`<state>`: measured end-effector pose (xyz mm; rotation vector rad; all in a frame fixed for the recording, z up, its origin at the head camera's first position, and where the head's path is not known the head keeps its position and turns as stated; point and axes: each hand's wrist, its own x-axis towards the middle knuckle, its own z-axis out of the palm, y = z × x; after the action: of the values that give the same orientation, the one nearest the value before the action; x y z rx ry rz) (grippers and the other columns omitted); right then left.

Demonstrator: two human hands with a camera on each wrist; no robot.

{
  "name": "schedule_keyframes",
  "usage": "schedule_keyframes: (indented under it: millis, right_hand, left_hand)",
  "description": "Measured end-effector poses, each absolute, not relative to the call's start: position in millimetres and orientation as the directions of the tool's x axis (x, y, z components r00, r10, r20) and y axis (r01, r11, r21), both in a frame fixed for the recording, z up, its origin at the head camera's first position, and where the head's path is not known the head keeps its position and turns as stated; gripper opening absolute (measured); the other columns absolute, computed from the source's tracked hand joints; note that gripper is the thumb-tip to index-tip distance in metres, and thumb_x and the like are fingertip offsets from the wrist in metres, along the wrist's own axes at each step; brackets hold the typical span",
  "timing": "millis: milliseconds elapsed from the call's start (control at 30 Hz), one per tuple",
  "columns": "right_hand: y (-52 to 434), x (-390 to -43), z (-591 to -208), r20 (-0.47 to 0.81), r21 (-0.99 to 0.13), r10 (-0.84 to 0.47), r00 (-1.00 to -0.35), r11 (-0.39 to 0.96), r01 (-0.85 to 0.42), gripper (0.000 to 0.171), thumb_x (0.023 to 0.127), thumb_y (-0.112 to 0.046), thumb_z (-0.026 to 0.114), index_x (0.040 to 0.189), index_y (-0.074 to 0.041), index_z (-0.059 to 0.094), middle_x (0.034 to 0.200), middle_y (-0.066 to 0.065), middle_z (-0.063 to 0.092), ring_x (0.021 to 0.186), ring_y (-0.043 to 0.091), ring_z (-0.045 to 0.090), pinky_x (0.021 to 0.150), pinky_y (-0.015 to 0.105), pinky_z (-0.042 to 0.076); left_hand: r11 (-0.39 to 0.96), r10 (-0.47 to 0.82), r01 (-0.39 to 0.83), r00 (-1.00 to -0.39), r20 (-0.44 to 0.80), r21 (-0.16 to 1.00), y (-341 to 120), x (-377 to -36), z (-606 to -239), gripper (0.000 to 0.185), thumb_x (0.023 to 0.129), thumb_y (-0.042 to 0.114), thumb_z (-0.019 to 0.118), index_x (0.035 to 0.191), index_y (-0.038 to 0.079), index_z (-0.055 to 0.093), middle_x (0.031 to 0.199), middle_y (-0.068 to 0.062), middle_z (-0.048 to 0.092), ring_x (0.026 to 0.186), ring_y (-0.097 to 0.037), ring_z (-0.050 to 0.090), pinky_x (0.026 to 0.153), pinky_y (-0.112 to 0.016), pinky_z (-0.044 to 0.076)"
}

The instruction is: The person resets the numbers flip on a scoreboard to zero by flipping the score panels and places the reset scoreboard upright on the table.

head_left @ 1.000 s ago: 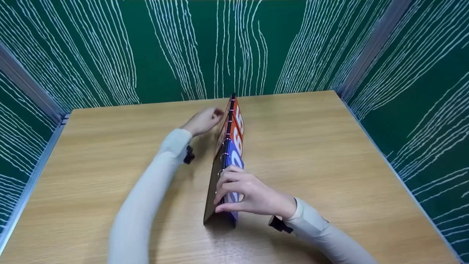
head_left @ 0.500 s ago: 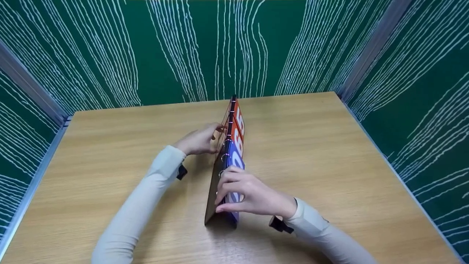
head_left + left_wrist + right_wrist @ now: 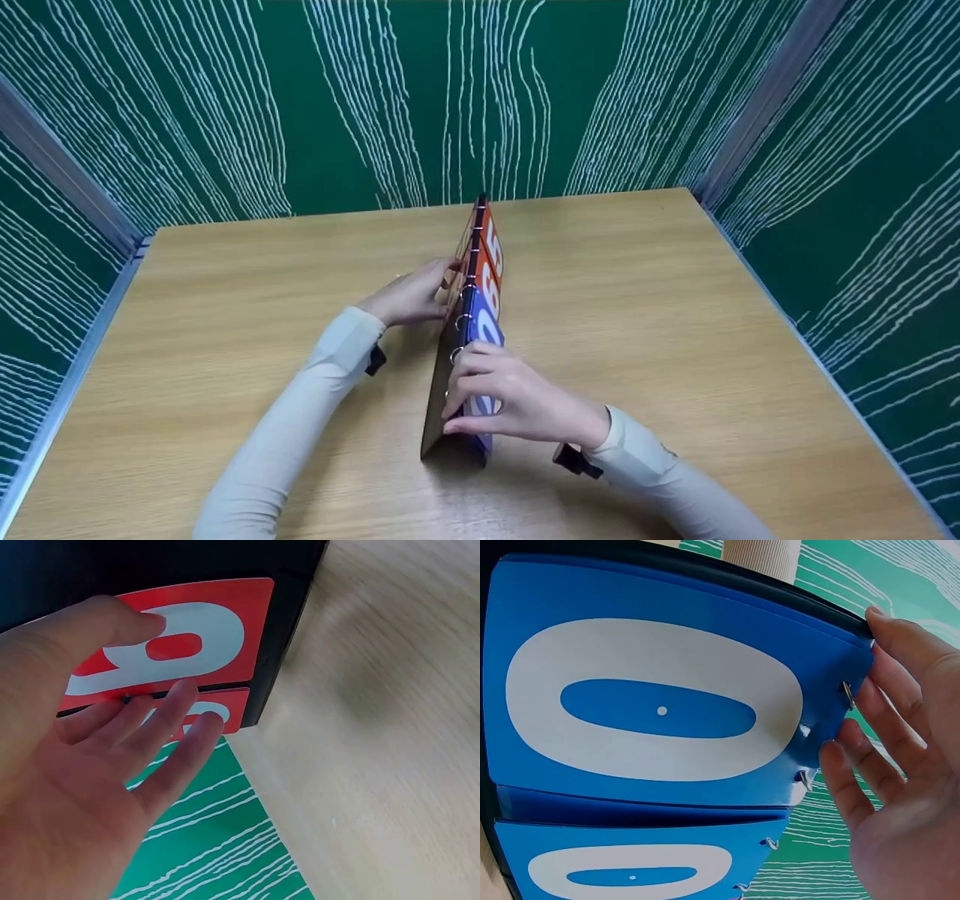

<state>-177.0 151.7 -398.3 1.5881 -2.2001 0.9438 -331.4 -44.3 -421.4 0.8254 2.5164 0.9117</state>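
Note:
A black tabletop flip scoreboard (image 3: 439,420) stands like a tent, its ring-bound top edge running away from me. On its right side are blue and red number cards; blue cards with a white zero (image 3: 780,690) fill much of the right wrist view. My right hand (image 3: 517,394) grips the near end of the top edge, with the thumb at the corner and fingers by the rings. My left hand (image 3: 409,296) is at the left side. In the left wrist view its thumb lies over a red number card (image 3: 251,630), while the spread fingers reach across the lower red card (image 3: 236,705).
The scoreboard stands on a wooden table (image 3: 637,300). Green walls (image 3: 337,97) with white wavy lines rise behind the table and along both sides. Metal posts (image 3: 757,97) stand at the back corners.
My left hand has come down from the far end of the scoreboard toward its middle, and its fingers have spread against the cards. My right hand keeps its place.

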Motion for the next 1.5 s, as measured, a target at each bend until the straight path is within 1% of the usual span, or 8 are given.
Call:
schedule_keyframes:
  millis: [233, 367, 500, 700, 833, 1000, 1267, 1500]
  right_hand:
    - [152.3, -177.3, -397.9, 0.565, -0.331, -0.747, -0.350, 0.183, -0.926, 0.013, 0.086, -0.026, 0.082, 0.092, -0.019, 0.073, 0.092, -0.007, 0.065, 0.096, 0.011, 0.058, 0.090, 0.025, 0.048]
    - [151.8, -177.9, -397.8, 0.554, -0.350, -0.752, -0.358, 0.180, -0.919, 0.013, 0.086, -0.026, 0.082, 0.093, -0.019, 0.073, 0.092, -0.007, 0.065, 0.097, 0.011, 0.057, 0.090, 0.025, 0.048]
    - [153.0, -179.0, -397.2, 0.553, -0.364, -0.750, -0.363, 0.174, -0.915, 0.013, 0.085, -0.025, 0.082, 0.092, -0.019, 0.074, 0.093, -0.007, 0.066, 0.097, 0.012, 0.057, 0.090, 0.025, 0.047]
    - [153.0, -180.3, -396.9, 0.551, -0.382, -0.748, -0.370, 0.168, -0.909, 0.012, 0.086, -0.023, 0.082, 0.092, -0.019, 0.073, 0.093, -0.007, 0.066, 0.097, 0.011, 0.057, 0.090, 0.026, 0.047]
    - [152.8, -180.1, -397.5, 0.553, -0.382, -0.749, -0.364, 0.160, -0.910, 0.010, 0.088, -0.025, 0.080, 0.092, -0.019, 0.074, 0.092, -0.006, 0.066, 0.098, 0.012, 0.057, 0.091, 0.027, 0.047]
    - [152.6, -179.1, -397.5, 0.547, -0.392, -0.750, -0.372, 0.163, -0.905, 0.010, 0.090, -0.028, 0.078, 0.092, -0.019, 0.074, 0.091, -0.006, 0.066, 0.099, 0.011, 0.057, 0.091, 0.027, 0.048]
    - [153.0, -179.6, -397.8, 0.544, -0.398, -0.751, -0.374, 0.161, -0.903, 0.009, 0.090, -0.026, 0.077, 0.094, -0.018, 0.074, 0.093, -0.006, 0.066, 0.098, 0.012, 0.057, 0.090, 0.027, 0.046]
    - [152.9, -179.0, -398.3, 0.535, -0.395, -0.761, -0.367, 0.159, -0.905, 0.010, 0.090, -0.027, 0.076, 0.094, -0.018, 0.073, 0.094, -0.006, 0.065, 0.099, 0.012, 0.057, 0.091, 0.028, 0.046]
  left_hand:
    - [0.620, 0.655, 0.416, -0.741, -0.148, 0.666, -46.8, -333.1, -420.5, 0.100, 0.080, 0.012, 0.082, 0.161, 0.014, 0.023, 0.165, -0.015, 0.029, 0.150, -0.033, 0.037, 0.121, -0.052, 0.035]
    - [0.636, 0.646, 0.390, -0.741, -0.182, 0.666, -49.7, -331.5, -418.9, 0.105, 0.080, 0.011, 0.082, 0.163, 0.018, 0.020, 0.166, -0.014, 0.029, 0.147, -0.033, 0.041, 0.120, -0.052, 0.037]
    - [0.626, 0.652, 0.408, -0.741, -0.160, 0.665, -50.5, -331.1, -419.4, 0.097, 0.083, 0.011, 0.079, 0.162, 0.018, 0.024, 0.159, -0.014, 0.041, 0.138, -0.031, 0.051, 0.116, -0.049, 0.043]
    - [0.648, 0.640, 0.421, -0.752, -0.155, 0.634, -52.1, -329.7, -419.6, 0.092, 0.084, 0.010, 0.075, 0.162, 0.019, 0.027, 0.158, -0.015, 0.045, 0.139, -0.031, 0.051, 0.116, -0.049, 0.042]
    - [0.642, 0.636, 0.406, -0.755, -0.157, 0.650, -56.1, -328.4, -420.3, 0.081, 0.086, 0.009, 0.072, 0.159, 0.021, 0.037, 0.154, -0.011, 0.052, 0.136, -0.030, 0.055, 0.114, -0.048, 0.045]
    - [0.604, 0.652, 0.414, -0.748, -0.124, 0.681, -62.6, -327.6, -422.9, 0.066, 0.089, 0.005, 0.067, 0.152, 0.015, 0.049, 0.152, -0.008, 0.056, 0.131, -0.030, 0.061, 0.111, -0.048, 0.049]
    - [0.622, 0.649, 0.492, -0.759, -0.049, 0.609, -64.0, -327.9, -423.1, 0.056, 0.089, 0.004, 0.070, 0.143, 0.014, 0.059, 0.139, -0.007, 0.067, 0.123, -0.025, 0.067, 0.107, -0.042, 0.052]
    - [0.622, 0.627, 0.524, -0.778, 0.031, 0.582, -65.4, -324.7, -429.1, 0.045, 0.092, 0.011, 0.070, 0.137, 0.013, 0.065, 0.131, -0.007, 0.071, 0.116, -0.027, 0.069, 0.102, -0.044, 0.055]
